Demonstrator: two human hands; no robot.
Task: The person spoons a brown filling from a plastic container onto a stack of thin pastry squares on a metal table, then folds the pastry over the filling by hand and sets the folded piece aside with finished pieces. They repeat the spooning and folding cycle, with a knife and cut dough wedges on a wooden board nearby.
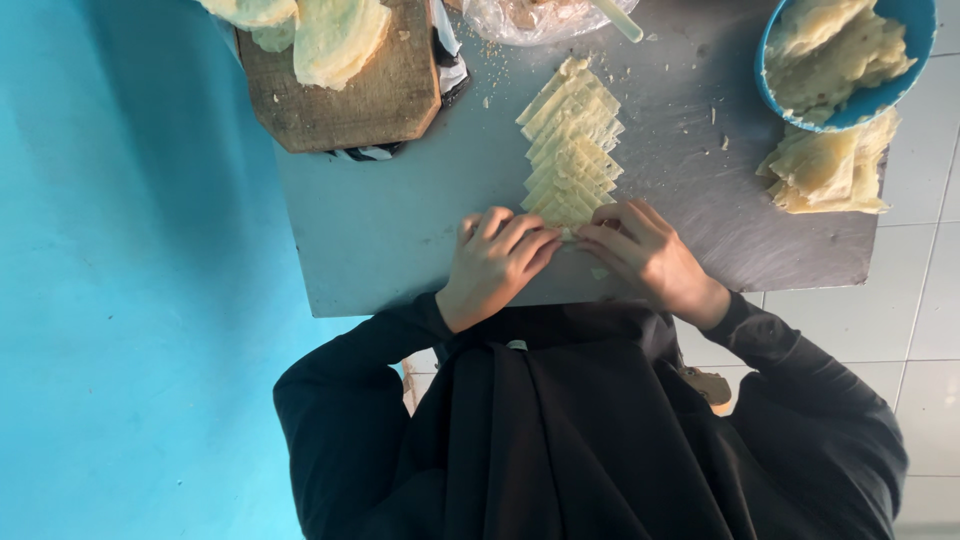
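Note:
A row of pale yellow dough pieces (572, 150), thin and overlapping like scales, runs down the middle of a grey metal table (400, 220) towards me. My left hand (495, 262) and my right hand (648, 255) meet at the near end of the row, close to the table's front edge. The fingertips of both hands pinch the nearest dough piece (568, 233) between them. My dark sleeves cover both arms below the table edge.
A wooden board (350, 100) with folded dough sheets (335, 35) lies at the back left. A blue bowl (905, 70) full of dough sheets stands at the back right, a loose stack (830, 175) beside it. A plastic bag (545, 18) lies at the back. Blue surface left, white tiles right.

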